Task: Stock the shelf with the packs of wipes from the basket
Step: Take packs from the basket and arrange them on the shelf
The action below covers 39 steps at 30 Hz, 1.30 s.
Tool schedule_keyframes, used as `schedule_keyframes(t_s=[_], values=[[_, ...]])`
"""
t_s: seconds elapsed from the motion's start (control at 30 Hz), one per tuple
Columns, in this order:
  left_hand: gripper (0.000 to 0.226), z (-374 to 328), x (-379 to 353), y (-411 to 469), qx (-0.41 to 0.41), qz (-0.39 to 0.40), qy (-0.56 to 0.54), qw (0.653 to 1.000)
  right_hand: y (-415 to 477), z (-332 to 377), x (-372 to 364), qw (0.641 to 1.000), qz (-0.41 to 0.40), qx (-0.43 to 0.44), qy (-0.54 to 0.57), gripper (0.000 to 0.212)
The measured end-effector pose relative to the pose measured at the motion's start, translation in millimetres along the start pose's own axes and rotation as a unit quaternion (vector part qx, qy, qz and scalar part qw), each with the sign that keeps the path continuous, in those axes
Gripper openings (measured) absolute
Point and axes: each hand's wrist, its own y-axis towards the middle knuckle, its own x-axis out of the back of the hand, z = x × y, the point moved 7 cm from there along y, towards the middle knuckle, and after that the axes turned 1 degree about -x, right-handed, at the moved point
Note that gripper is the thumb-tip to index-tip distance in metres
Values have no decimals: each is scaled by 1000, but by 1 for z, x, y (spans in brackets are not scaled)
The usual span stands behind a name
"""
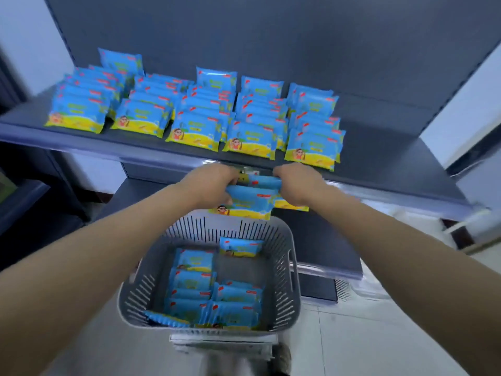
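Note:
Both hands hold a small stack of blue and yellow packs of wipes [252, 202] in the air above the grey slatted basket [287, 270], just below the shelf's front edge. My left hand [214, 185] grips the stack's left end and my right hand [295, 183] grips its right end. More packs [214, 297] lie in the basket's bottom. On the dark shelf [379, 156] several rows of the same packs [195, 115] stand upright from the left to past the middle.
The shelf's right part beyond the last row is bare dark board. A lower shelf [320, 240] juts out behind the basket. A white wall edge [466, 109] flanks the unit on the right. Pale floor tiles [379, 335] lie below.

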Motion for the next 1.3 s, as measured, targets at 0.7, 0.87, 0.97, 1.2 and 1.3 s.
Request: schedule_keyframes(t_s=[0.7, 0.87, 0.97, 1.2, 1.3], values=[[23, -181, 61, 209, -83, -100, -86, 988, 92, -327, 101, 980, -119, -149, 59, 40], [23, -210, 43, 270, -92, -85, -72, 990, 145, -362, 76, 985, -83, -126, 81, 39], [26, -211, 31, 300, -76, -79, -59, 992, 173, -373, 64, 988, -63, -111, 86, 35], [29, -213, 30, 350, -70, -80, -6, 994, 218, -382, 53, 991, -61, -71, 96, 28], [30, -204, 28, 370, -48, -86, 1, 995, 224, -386, 57, 990, -78, -59, 96, 26]])
